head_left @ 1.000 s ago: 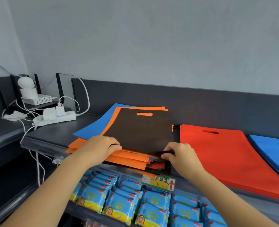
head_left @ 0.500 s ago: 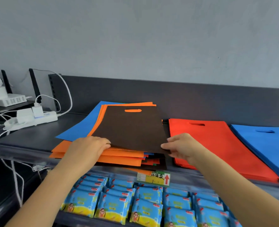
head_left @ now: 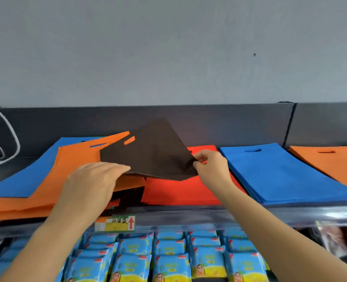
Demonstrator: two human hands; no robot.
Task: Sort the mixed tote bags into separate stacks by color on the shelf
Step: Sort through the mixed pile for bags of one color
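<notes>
The shelf (head_left: 7,171) already carries three sorted stacks toward the right, a red stack (head_left: 178,192), a blue stack (head_left: 280,174) and an orange stack (head_left: 331,161), each of one color. At the left the mixed pile (head_left: 66,169) is far from done: orange and blue bags lie fanned, with darker ones showing under its near edge. No brown stack is in view, so I judge the task roughly midway. The brown bag (head_left: 154,155) hangs tilted above the pile and the red stack, its corner pinched in the grip of the right hand (head_left: 211,169). The left hand (head_left: 91,184) lies flat on the pile, its grip open, fingertips at the bag's edge.
</notes>
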